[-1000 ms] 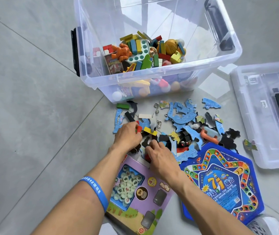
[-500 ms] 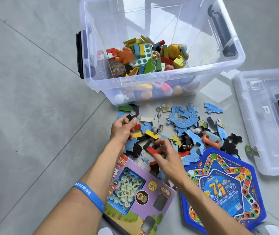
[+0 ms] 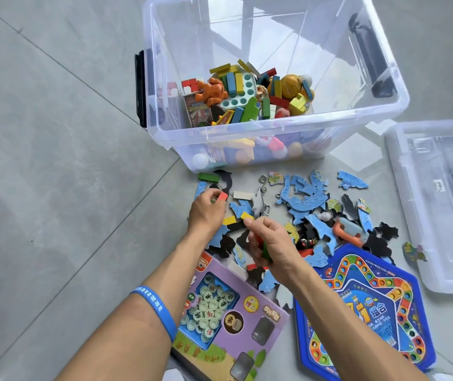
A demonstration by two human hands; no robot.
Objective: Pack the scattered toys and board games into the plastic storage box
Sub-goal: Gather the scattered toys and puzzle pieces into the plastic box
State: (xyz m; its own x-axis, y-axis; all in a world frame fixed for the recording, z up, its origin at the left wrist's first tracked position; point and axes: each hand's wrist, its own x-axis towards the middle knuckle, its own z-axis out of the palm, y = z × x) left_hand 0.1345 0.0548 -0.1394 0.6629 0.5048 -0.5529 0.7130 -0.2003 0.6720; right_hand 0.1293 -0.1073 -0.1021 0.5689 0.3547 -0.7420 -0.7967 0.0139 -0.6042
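The left hand (image 3: 206,213) pinches a red block (image 3: 222,197) at its fingertips, over the puzzle pieces (image 3: 306,200) on the floor (image 3: 55,160). The right hand (image 3: 273,246) is curled around red and green blocks (image 3: 264,250), a yellow block (image 3: 246,215) just beyond its fingertips. The clear box (image 3: 275,127) behind is part-filled with coloured toys.

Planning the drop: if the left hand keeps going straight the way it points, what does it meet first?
Likely the green block on the floor just ahead of the left hand, then the storage box wall; depth is uncertain.
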